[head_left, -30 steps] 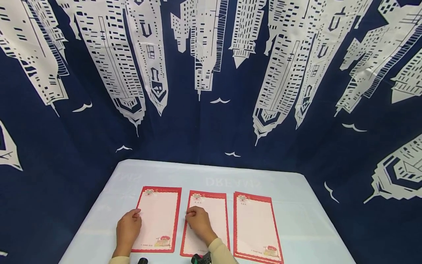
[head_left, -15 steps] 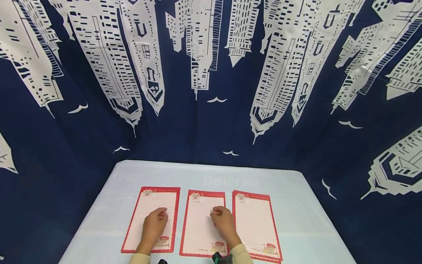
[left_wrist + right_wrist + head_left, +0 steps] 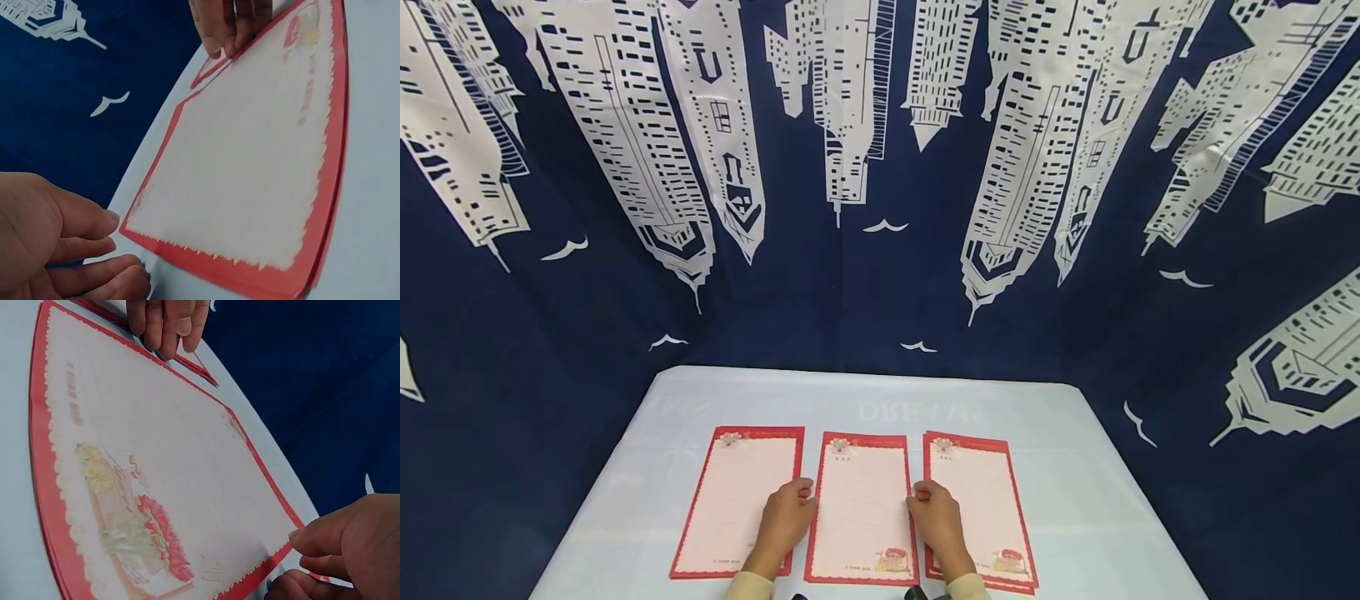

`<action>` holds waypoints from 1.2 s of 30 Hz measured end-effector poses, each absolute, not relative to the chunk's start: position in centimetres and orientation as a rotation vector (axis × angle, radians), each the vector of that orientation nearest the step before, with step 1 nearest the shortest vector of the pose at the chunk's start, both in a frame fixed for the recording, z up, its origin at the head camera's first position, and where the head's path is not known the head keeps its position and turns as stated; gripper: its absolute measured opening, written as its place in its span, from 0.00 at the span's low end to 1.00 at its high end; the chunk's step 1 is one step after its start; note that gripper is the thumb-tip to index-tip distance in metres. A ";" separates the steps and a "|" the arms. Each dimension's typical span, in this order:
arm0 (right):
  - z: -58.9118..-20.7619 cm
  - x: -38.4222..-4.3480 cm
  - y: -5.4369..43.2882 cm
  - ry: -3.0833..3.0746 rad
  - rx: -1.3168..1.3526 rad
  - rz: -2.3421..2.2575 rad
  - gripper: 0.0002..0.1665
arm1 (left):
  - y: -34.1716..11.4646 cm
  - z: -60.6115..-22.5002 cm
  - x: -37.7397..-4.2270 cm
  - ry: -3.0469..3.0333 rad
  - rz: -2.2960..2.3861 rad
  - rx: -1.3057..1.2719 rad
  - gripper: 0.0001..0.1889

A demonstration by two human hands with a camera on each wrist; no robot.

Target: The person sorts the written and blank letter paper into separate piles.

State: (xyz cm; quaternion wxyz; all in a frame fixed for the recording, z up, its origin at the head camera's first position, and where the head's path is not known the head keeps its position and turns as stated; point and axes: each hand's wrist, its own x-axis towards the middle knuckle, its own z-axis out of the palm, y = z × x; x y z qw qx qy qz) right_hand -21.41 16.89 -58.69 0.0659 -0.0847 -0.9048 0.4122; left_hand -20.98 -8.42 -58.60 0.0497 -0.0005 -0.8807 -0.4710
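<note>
Three red-bordered sheets of stationery paper lie side by side on the table. The middle stack (image 3: 861, 517) has a flower print at a top corner and a picture at the bottom. At its left edge is my left hand (image 3: 787, 518), thumb and fingers apart in the left wrist view. My right hand (image 3: 938, 521) is at the opposite edge, its thumb tip at the red border in the right wrist view. Neither hand visibly pinches the paper. Partly under my left forearm lies the left stack (image 3: 737, 492); my right hand covers part of the right stack (image 3: 977, 500).
A pale cloth covers the table (image 3: 1075, 483), with faint lettering near the far edge. Behind it hangs a dark blue curtain (image 3: 820, 317) printed with white buildings and birds. The right stack has slightly uneven lower edges.
Both hands have moved right: the left from the left stack's outer edge, across it, to the middle stack; the right from the middle stack's left edge to its right edge.
</note>
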 end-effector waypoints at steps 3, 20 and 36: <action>-58.7 -21.3 16.8 -2.728 -0.235 1.250 0.12 | -8.1 -58.7 -20.9 -2.680 -1.423 -0.014 0.14; -58.8 -21.1 16.4 -2.620 -0.256 1.384 0.13 | -6.8 -58.8 -20.1 -2.567 -1.413 0.098 0.13; -57.6 -20.9 18.8 -2.393 -0.425 1.901 0.20 | -5.2 -58.1 -20.2 -2.403 -1.642 0.017 0.19</action>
